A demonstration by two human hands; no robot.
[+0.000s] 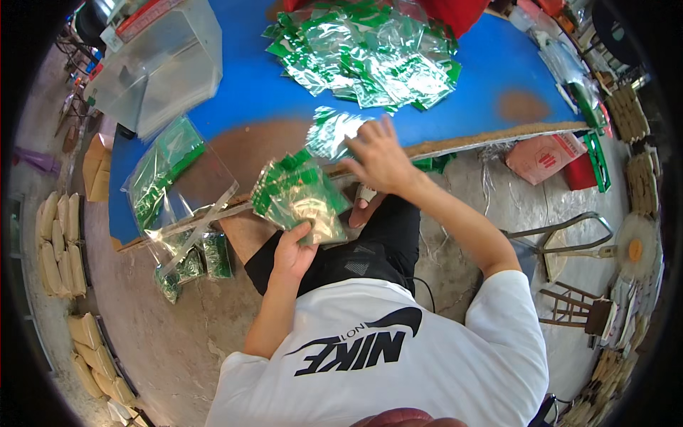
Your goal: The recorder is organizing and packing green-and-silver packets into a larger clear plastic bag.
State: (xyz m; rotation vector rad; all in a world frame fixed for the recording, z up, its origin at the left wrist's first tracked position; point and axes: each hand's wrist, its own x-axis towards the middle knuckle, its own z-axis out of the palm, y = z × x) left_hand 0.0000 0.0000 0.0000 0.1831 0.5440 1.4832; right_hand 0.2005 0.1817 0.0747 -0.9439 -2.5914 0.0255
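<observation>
My left hand (pixel 293 252) is closed on a fanned stack of small green-and-clear plastic packets (pixel 299 196), thumb on top, held over my lap at the table's front edge. To the right and a little farther off, my right hand (pixel 379 158) has its fingers apart, reaching over a few shiny packets (pixel 331 130) that lie near that edge. Whether the fingertips touch those packets, I cannot tell. Beyond them spreads a large loose pile of the same green, glossy packets (pixel 370 60).
The blue table (pixel 249 85) has worn brown patches. Clear plastic sheets (pixel 167 71) lie at its far left. Nearer, a large clear bag (pixel 167 167) with green packets hangs over the edge. A metal-framed chair (pixel 569 242) and a small wooden stool (pixel 576 306) stand to the right.
</observation>
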